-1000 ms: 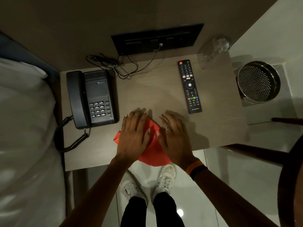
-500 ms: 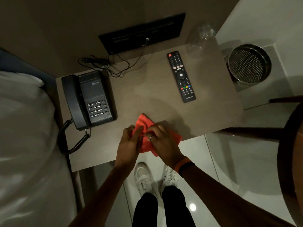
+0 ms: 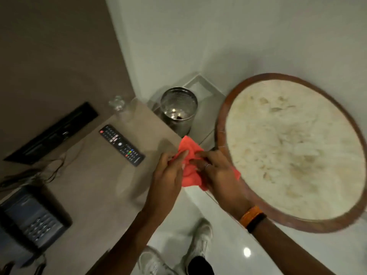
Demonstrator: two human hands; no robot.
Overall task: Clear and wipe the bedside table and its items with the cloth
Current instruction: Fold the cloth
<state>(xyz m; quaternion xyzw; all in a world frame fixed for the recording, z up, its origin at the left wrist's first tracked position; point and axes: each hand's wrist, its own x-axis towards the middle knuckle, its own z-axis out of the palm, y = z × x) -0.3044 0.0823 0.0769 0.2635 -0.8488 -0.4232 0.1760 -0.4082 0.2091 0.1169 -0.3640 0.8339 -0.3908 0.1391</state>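
Note:
Both hands hold a red cloth (image 3: 189,153) bunched up in the air over the right front corner of the wooden bedside table (image 3: 95,181). My left hand (image 3: 168,175) grips its left side and my right hand (image 3: 217,173), with a ring, grips its right side. A black TV remote (image 3: 122,145) lies on the table left of the cloth. A black desk phone (image 3: 31,217) sits at the table's left end. A clear glass (image 3: 118,104) stands at the back corner.
A perforated metal waste bin (image 3: 178,110) stands on the floor right of the table. A round stone-topped table with a wooden rim (image 3: 294,151) is close on the right. Cables (image 3: 49,171) trail from a black wall panel (image 3: 51,132). My white shoes show below.
The cloth has come up off the table top and been gathered between both hands, which moved right. My head has turned right, bringing the round table into view.

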